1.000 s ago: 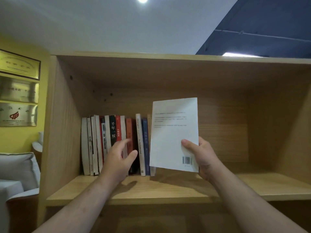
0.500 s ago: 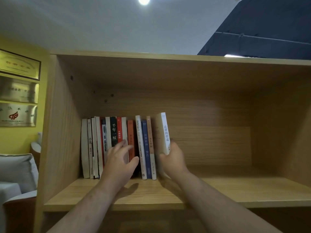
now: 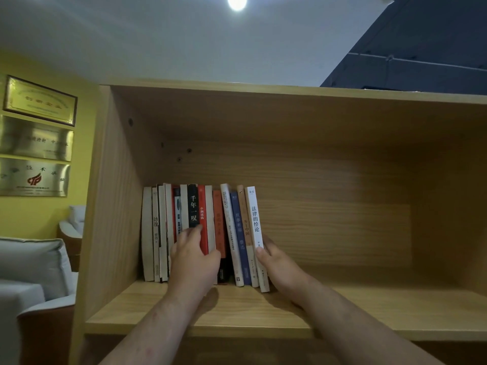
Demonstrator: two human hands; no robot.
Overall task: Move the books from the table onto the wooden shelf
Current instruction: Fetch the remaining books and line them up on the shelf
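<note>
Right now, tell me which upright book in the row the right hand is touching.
The white-spined book at the row's right end, on the wooden shelf. The right hand holds its lower part; the left hand rests against red and black spines further left.

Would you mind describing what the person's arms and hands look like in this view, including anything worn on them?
Both forearms are bare up to the frame's lower edge: no sleeves show. The left hand and right hand carry no gloves, and no watch, bracelet or ring is visible on the wrists or the fingers that show. No tattoos or other markings can be made out in this dim light.
</note>
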